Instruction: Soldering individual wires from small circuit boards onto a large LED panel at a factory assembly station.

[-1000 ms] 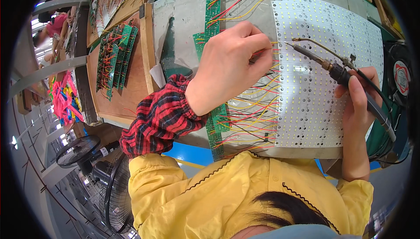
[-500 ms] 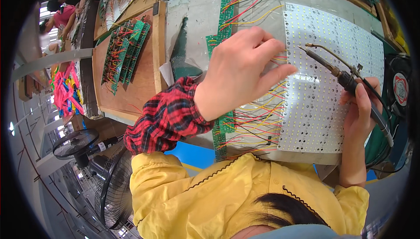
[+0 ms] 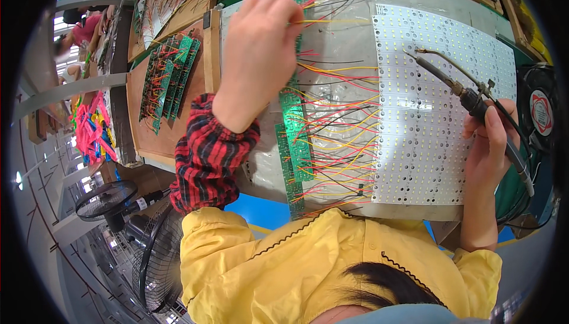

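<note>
My left hand, in a red plaid sleeve, is raised over the bench and pinches a thin yellow wire that runs toward the white LED panel. My right hand grips a soldering iron by its dark handle, with the tip resting over the panel's upper left part. Narrow green circuit boards lie left of the panel, joined to it by several red, yellow and black wires.
A wooden tray with more green boards and wires sits to the left. A black cooling fan stands at the right edge. Floor fans are at the lower left. Other people work at the far upper left.
My left hand has lifted off the wires by the panel and moved up and to the left, now pinching a yellow wire. The right hand with the iron has barely moved.
</note>
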Motion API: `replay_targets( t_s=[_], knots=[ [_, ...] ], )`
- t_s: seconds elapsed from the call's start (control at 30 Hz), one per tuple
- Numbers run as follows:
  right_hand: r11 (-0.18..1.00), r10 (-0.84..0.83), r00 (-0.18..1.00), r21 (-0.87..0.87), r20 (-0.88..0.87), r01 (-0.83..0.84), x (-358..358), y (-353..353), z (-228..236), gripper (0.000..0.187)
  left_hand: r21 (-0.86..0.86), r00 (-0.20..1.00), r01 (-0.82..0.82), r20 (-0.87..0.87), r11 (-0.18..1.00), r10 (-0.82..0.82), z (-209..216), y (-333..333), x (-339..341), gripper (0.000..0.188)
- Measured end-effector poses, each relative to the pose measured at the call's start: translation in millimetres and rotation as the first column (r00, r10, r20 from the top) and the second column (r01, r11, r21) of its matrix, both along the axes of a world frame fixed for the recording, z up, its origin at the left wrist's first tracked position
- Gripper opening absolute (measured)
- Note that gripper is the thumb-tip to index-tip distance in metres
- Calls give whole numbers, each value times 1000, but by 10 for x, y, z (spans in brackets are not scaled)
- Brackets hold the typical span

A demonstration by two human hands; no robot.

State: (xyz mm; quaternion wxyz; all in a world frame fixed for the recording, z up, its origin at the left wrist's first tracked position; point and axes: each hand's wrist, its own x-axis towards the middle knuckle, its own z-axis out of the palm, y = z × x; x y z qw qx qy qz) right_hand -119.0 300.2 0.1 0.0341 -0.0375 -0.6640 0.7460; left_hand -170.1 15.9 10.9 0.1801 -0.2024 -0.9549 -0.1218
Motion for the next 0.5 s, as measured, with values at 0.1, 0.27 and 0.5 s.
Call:
replay_targets(
  t_s=[0.1,0.27,0.5],
  knots=[
    [999,-17,1000,-33,-11,17,-9,21,11,15,-8,997,60,58,998,-59,106,0,20,16],
    [998,-57,998,-13,18,57,-25,45,12,16,426,892,57,384,903,-237,24,382,105,25],
    [999,-21,1000,-24,18,21,-42,51,-19,15,406,920,116,301,907,-252,-198,420,136,15]
  ],
)
